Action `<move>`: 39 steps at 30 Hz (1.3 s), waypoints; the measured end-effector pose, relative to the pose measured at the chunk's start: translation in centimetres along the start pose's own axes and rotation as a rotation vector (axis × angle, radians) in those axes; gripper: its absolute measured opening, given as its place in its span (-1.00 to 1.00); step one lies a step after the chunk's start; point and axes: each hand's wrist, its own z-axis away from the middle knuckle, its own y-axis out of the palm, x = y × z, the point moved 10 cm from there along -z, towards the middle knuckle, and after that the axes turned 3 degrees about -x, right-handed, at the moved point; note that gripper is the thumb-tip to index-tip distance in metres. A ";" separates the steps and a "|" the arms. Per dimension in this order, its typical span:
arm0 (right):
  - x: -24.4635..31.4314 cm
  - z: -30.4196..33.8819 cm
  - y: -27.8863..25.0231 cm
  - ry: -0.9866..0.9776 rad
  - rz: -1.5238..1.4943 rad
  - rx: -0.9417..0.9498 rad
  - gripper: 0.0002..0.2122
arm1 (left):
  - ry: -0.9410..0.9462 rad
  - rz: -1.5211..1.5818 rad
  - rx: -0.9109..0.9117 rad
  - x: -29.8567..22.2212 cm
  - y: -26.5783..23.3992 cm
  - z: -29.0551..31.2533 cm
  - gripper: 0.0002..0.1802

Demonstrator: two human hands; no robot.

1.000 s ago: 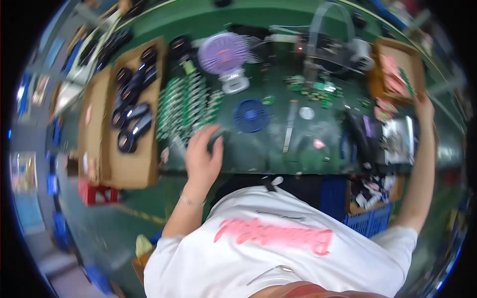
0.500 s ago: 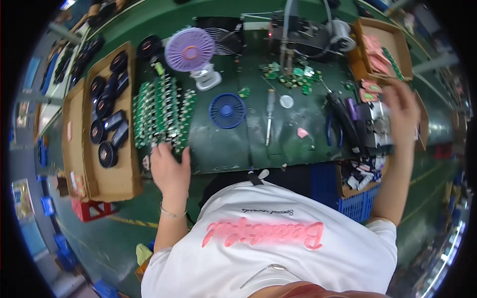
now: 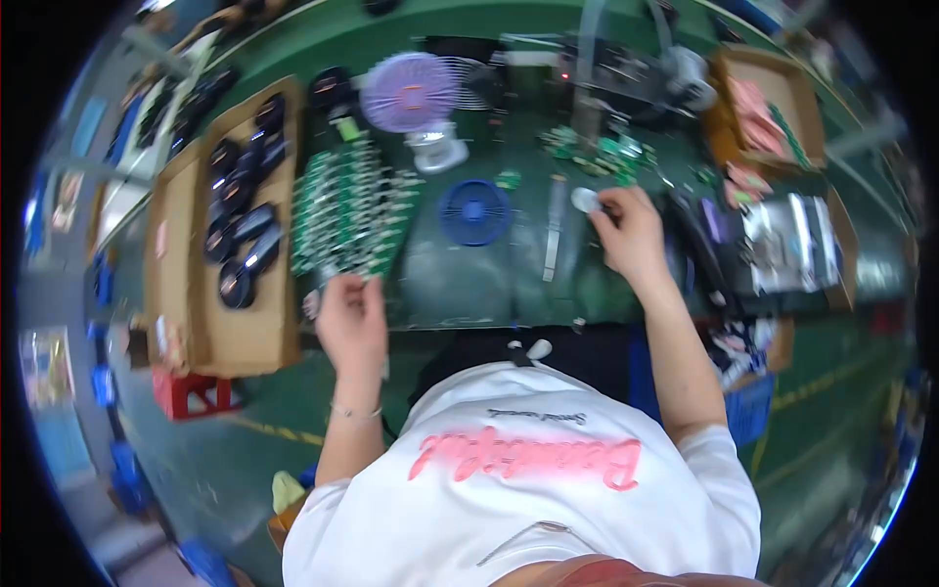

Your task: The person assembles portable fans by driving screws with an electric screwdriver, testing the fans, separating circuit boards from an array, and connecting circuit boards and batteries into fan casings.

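Note:
Long green circuit boards (image 3: 342, 210) lie side by side in rows on the left part of the table. My left hand (image 3: 352, 318) is at their near end, fingers bent and closed on the edge of a circuit board; blur softens the fingertips. A small white disc (image 3: 586, 200) lies right of the middle. Beside it is my right hand (image 3: 631, 230), thumb and forefinger apart at the disc's right edge, with nothing seen between them. A screwdriver (image 3: 555, 230) lies just left of the disc. Further left is a round blue fan grille (image 3: 475, 212).
A purple fan (image 3: 411, 93) stands at the back. Left is a cardboard box (image 3: 259, 333) of dark fan parts; back right, another cardboard box (image 3: 792, 78) holds pink pieces. Small green boards (image 3: 597, 152) lie near a dark machine (image 3: 621, 73). A silver metal block (image 3: 792, 240) is at right.
My right hand has swung left from the metal block at the right to the white disc. My left hand stays at the circuit boards, its fingers drawn closer together. The whole view has shifted slightly.

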 end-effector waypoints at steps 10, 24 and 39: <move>0.6 1.1 -1.2 0.085 -0.062 -0.162 -0.86 | 0.064 0.300 -0.178 0.9 -1.8 0.3 -0.86; 3.8 6.2 -5.5 -0.159 -0.181 -0.171 -0.87 | -0.248 1.105 0.148 1.7 1.0 0.7 -0.83; 5.6 10.9 -5.6 -0.354 -0.074 -0.071 -0.91 | -0.144 0.668 1.191 -11.4 15.6 11.6 -0.73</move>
